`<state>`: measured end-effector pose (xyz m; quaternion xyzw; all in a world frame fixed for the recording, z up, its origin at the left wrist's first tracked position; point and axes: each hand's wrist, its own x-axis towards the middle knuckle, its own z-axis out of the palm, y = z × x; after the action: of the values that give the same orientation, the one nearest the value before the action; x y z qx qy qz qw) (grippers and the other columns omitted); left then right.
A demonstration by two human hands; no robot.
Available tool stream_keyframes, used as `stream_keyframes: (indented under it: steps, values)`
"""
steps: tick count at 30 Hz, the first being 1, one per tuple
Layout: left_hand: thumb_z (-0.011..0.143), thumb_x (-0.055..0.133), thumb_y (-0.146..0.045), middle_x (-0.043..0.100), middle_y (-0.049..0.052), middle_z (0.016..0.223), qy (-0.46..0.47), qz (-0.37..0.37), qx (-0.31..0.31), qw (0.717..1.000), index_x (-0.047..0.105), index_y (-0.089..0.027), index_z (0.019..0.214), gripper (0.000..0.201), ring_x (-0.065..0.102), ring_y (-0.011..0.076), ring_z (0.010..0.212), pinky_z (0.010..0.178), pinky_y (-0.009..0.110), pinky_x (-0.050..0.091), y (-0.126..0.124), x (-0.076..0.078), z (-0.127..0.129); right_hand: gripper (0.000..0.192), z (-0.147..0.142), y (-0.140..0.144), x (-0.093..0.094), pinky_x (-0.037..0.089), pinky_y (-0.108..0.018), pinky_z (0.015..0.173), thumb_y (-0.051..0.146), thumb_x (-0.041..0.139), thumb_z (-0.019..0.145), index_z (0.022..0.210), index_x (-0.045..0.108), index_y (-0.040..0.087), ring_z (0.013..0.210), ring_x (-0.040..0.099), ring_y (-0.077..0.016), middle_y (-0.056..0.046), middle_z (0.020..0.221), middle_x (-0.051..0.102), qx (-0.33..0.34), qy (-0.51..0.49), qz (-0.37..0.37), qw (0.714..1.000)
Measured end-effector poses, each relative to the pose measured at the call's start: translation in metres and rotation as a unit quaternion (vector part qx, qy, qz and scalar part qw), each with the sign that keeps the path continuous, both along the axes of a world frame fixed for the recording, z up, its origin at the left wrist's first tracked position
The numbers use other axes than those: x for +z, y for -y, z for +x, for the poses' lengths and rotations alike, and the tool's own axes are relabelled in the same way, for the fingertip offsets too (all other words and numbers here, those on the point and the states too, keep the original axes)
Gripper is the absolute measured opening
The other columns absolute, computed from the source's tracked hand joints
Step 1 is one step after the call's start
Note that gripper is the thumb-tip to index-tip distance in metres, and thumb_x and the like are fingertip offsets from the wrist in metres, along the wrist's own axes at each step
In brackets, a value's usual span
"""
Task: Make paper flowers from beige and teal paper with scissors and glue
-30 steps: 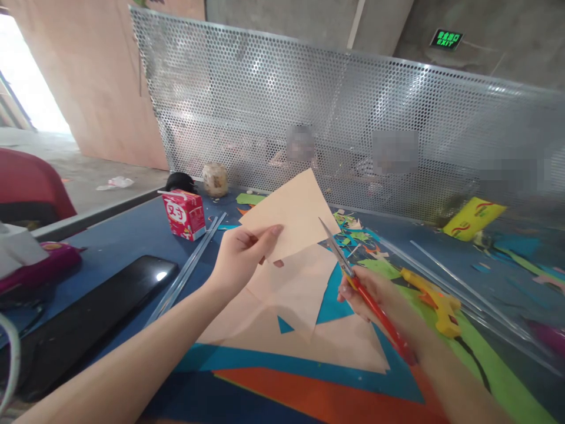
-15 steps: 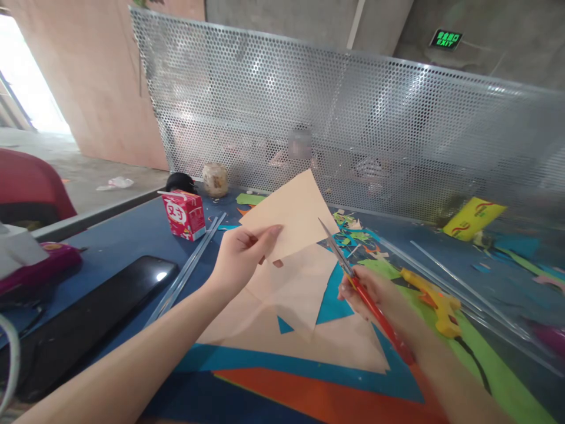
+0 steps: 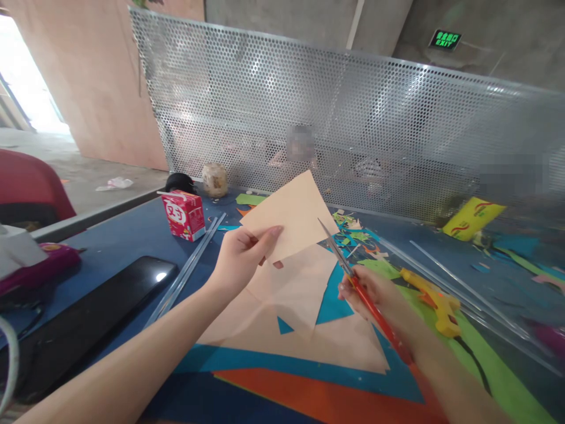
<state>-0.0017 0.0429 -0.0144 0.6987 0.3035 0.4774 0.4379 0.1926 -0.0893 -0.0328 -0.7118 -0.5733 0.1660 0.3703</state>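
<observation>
We hold a peach paper sheet (image 3: 293, 215) lifted above the desk (image 3: 128, 238), our left hand (image 3: 241, 256) pinching its lower edge, while our right hand (image 3: 375, 294) grips red scissors (image 3: 353, 280) whose tips touch its right edge. Held by one corner, the paper may flex and skew the cut. A green sign (image 3: 445, 39) reads "EXIT".

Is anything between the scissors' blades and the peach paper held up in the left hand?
Nothing visible. The scissors in the right hand point their tips at the lower right edge of the paper, which the left hand pinches by its lower corner.
</observation>
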Motion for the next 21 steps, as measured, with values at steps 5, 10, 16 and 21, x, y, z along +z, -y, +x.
stream_keyframes:
  steps: [5, 10, 16, 21]
  values:
    - [0.08, 0.055, -0.035, 0.063, 0.001, 0.043, 0.012, -0.001, 0.003, 1.0, 0.074, -0.015, 0.084, 0.028, 0.042, 0.0086, 0.041, 0.04, 0.019, 0.037, 0.001, -0.001, -0.001, 0.024, -0.004, 0.001, 0.006, 0.039, -0.026, 0.05, 0.045, 0.052, 0.079, 0.073, 0.045, 0.023, 0.058, 0.052, -0.0154, 0.002, 0.064, 0.052, -0.017, 0.02, -0.012, 1.0]
    - [0.077, 0.058, -0.032, 0.06, -0.001, 0.04, 0.056, 0.025, 0.03, 0.998, 0.074, -0.016, 0.081, 0.023, 0.043, 0.0095, 0.04, 0.039, 0.021, 0.036, 0.006, 0.003, -0.001, 0.023, -0.013, 0.007, 0.012, 0.039, -0.028, 0.051, 0.044, 0.055, 0.076, 0.073, 0.043, 0.024, 0.055, 0.053, -0.016, 0.001, 0.065, 0.058, -0.076, 0.077, 0.019, 0.994]
    - [0.079, 0.057, -0.029, 0.057, -0.003, 0.039, 0.094, 0.079, 0.036, 0.992, 0.073, -0.02, 0.08, 0.018, 0.045, 0.0113, 0.041, 0.04, 0.024, 0.036, 0.011, 0.003, -0.004, 0.022, -0.02, 0.013, 0.009, 0.041, -0.03, 0.053, 0.041, 0.056, 0.074, 0.082, 0.043, 0.025, 0.063, 0.058, -0.0197, 0.0, 0.064, 0.059, -0.088, 0.081, 0.096, 0.988]
    - [0.08, 0.056, -0.03, 0.056, -0.003, 0.039, 0.083, 0.09, 0.05, 0.991, 0.073, -0.021, 0.081, 0.019, 0.049, 0.0125, 0.04, 0.039, 0.025, 0.038, 0.014, 0.002, -0.005, 0.018, -0.02, 0.014, 0.008, 0.041, -0.028, 0.049, 0.037, 0.056, 0.074, 0.081, 0.044, 0.026, 0.055, 0.053, -0.0162, 0.0, 0.066, 0.059, -0.091, 0.104, 0.112, 0.984]
